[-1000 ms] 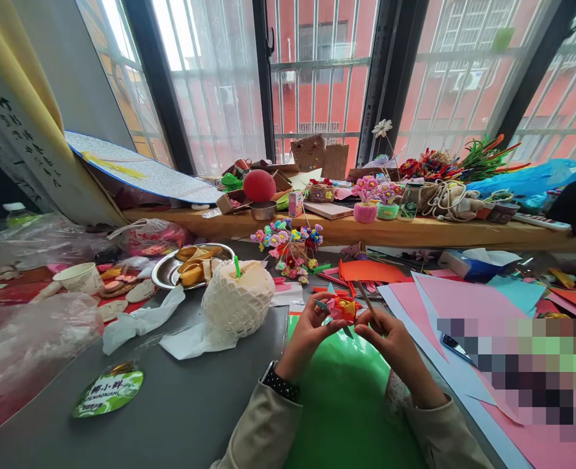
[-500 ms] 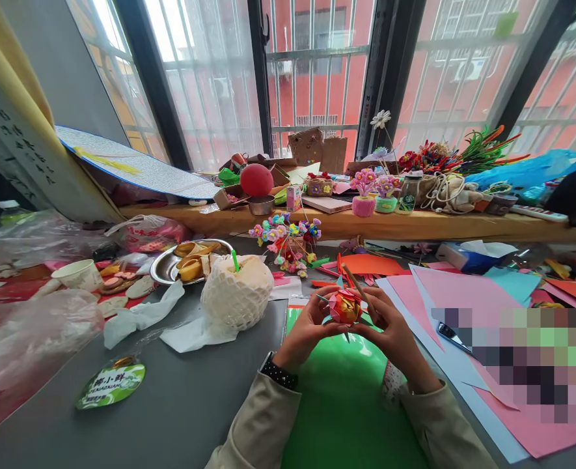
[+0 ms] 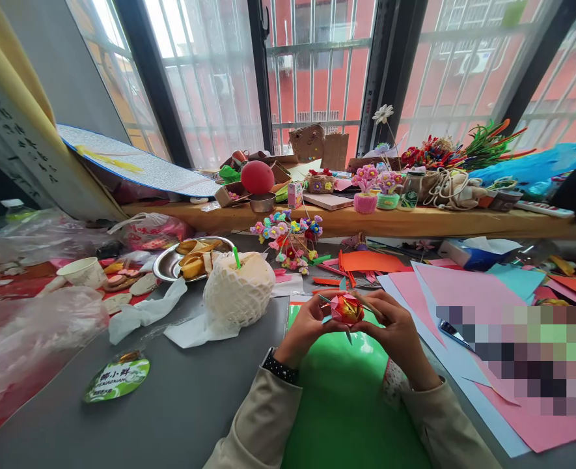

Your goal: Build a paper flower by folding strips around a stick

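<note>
A folded paper flower (image 3: pixel 347 307), red-pink outside with a gold-yellow middle and blue-green pointed leaves, is held between my hands above a glossy green sheet (image 3: pixel 346 404). My left hand (image 3: pixel 308 326) closes on its left side, fingers behind and thumb below. On the other side, my right hand (image 3: pixel 390 322) has its thumb under the flower and its fingers bent over a thin brown stick (image 3: pixel 373 309). The stick slants toward the petals and is partly hidden by the fingers; whether its tip touches them I cannot tell.
To the left stand a net-wrapped coconut (image 3: pixel 239 290) with a green straw and a metal bowl (image 3: pixel 168 264) of peels. Pink paper sheets (image 3: pixel 463 293) and a pixelated patch lie right. Behind are yarn flowers (image 3: pixel 288 234) and a cluttered wooden sill (image 3: pixel 219 221).
The brown stick, which stood up behind the flower, has tipped down toward the petals with my right fingers. The flower has turned slightly in my hands. The view has shifted a little.
</note>
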`<state>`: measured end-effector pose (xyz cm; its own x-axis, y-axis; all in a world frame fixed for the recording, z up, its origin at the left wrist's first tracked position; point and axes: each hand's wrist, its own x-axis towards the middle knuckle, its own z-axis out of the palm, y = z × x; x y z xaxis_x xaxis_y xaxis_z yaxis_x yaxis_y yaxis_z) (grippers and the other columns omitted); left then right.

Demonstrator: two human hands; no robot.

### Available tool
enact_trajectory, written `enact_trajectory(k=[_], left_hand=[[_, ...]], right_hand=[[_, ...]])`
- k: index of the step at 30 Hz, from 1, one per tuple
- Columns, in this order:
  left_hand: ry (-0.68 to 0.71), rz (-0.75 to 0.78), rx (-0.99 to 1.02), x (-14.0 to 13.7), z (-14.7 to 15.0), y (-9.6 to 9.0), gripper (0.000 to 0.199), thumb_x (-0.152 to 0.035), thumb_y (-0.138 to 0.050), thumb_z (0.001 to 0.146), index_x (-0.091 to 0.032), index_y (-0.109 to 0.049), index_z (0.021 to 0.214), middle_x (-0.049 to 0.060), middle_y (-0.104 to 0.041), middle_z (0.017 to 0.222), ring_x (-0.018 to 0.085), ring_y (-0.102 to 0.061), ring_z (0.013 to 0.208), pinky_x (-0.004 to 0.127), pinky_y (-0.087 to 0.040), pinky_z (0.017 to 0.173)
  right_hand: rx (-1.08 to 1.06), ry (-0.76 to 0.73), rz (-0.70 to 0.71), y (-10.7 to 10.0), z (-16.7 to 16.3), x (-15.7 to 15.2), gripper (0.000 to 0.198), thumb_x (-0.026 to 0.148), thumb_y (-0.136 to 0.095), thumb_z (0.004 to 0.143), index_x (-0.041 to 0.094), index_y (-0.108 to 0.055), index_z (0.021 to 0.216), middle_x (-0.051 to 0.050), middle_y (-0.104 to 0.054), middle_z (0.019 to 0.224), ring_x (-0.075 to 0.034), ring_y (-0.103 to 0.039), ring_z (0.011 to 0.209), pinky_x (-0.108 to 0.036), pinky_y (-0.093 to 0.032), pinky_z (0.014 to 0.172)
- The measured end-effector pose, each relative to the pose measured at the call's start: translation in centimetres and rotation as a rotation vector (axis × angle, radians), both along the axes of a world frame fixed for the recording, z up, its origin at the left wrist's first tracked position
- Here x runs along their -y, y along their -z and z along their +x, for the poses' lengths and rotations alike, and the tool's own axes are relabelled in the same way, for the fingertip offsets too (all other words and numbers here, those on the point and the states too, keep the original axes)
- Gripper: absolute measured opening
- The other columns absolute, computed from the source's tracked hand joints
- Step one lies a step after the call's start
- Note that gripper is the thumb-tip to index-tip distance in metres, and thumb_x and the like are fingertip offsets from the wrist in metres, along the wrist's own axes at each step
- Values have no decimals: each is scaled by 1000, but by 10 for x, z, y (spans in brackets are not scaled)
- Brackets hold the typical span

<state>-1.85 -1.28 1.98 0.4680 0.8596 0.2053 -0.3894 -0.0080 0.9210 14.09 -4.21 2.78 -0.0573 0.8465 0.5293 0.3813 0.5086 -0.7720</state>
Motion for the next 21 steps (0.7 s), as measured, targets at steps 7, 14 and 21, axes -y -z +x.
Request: enact_trajectory(k=[7,14,21], left_hand=[[42,-75,60,2,-3,-4,52,-12,-71,52,-21,-52,100,3,-60,88,17,-57,79,28,-43,71],[-4,-61,65,1,0,-5,70,-13,-68,58,-28,-35,117,4,-55,100,17,-58,83,32,-43,77],[-47,6,-13,-3,2,2,58,-15,-68,57,-26,-49,110,5,-54,106,18,-58,83,30,-45,74]], right_hand=[[53,-29,-46,-1,3,0,51,38,-68,58,24,-55,105,-6,-48,102,-20,-51,86,-25,-46,59],[43,-34,-80,2,9,-4,43,37,-59,69,24,-52,109,-7,-48,107,-21,-49,94,-29,-45,70],[56,59,-100,6,10,-7,41,38,-61,66,22,-55,103,-6,-56,96,-18,-54,74,-28,-45,61]])
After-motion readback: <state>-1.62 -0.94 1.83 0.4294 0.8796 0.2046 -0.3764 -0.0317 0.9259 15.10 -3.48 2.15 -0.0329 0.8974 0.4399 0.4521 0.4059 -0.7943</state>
